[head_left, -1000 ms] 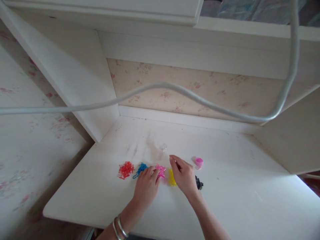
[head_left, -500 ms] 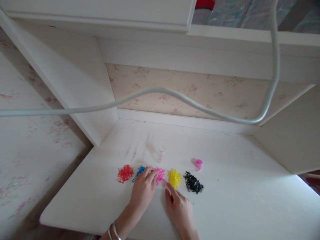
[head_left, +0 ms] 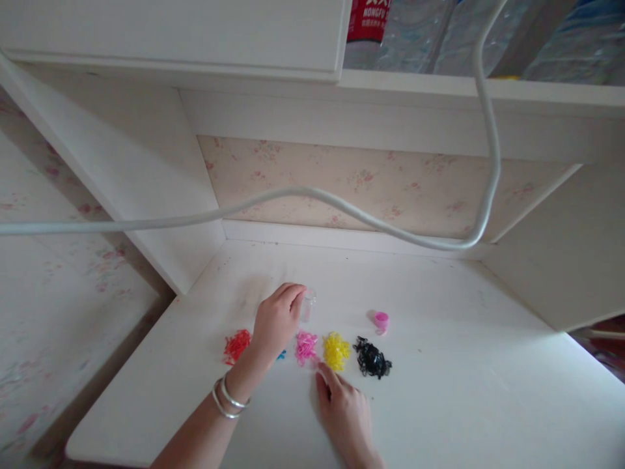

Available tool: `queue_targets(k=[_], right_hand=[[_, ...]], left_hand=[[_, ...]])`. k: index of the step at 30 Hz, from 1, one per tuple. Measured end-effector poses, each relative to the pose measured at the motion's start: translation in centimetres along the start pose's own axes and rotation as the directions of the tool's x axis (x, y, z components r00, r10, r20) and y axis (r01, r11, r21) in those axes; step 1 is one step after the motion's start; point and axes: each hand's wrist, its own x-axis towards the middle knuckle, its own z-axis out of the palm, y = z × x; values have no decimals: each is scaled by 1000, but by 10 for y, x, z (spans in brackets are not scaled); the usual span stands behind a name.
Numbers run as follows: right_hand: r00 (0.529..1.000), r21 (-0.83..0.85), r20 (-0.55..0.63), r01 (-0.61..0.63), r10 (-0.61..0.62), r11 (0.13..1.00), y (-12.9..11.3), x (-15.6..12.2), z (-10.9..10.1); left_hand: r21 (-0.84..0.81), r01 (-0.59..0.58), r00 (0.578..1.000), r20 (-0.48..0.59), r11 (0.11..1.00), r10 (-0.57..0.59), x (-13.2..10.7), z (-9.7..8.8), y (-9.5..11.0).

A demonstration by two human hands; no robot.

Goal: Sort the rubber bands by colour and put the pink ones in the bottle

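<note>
Clear jar (head_left: 309, 307), faint, at L hand (head_left: 277, 318); R hand (head_left: 347, 409) nr pink bands (head_left: 306, 347); can't tell either grip.

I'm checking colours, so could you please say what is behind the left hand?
Blue bands show right of the left hand, red bands left; what it covers is hidden.

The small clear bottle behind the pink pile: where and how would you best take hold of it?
I'd pinch the clear bottle just below its rim, coming from the left. It looks upright, so its upper part is easy to reach, and the left hand's fingertips are at that side. The pink pile makes the near side more crowded.
</note>
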Motion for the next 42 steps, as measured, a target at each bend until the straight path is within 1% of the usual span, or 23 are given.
queue_targets(k=[3,7,11,16,25,28,32,35,38,40,42], right_hand=[[1000,4,7,-4,4,1000,-1,0,-2],[1000,0,11,1,-1,1000,0,0,-1],[1000,-13,9,1,0,1000,1,1,0],[1000,-5,9,0,0,1000,1,3,-1],[999,14,19,-36,36,999,-2,8,-3],[999,13,28,-27,27,1000,-2,12,-3],[998,-3,48,-31,31,1000,-2,18,-3],[998,-23,65,-14,16,1000,-3,21,-4],[998,5,70,-4,4,1000,-3,23,-11],[998,87,63,-12,7,996,-2,25,-19],[999,230,46,-30,20,973,0,27,-29]], left_hand=[[102,1,999,49,995,-6,5,4,-2],[221,-11,992,124,975,-17,7,7,-4],[277,-35,987,161,960,-11,9,9,-5],[272,-47,981,194,961,-7,15,9,-4],[273,-38,979,204,961,-19,17,5,1],[217,-18,983,183,976,-22,18,4,0],[65,-12,984,178,998,0,18,-4,-7],[-14,36,984,172,999,-33,5,-15,-15],[-24,104,972,214,994,-96,-26,-20,-17],[-32,125,955,273,992,-112,-53,-16,-15],[-7,153,930,341,988,-141,-80,-6,-11]])
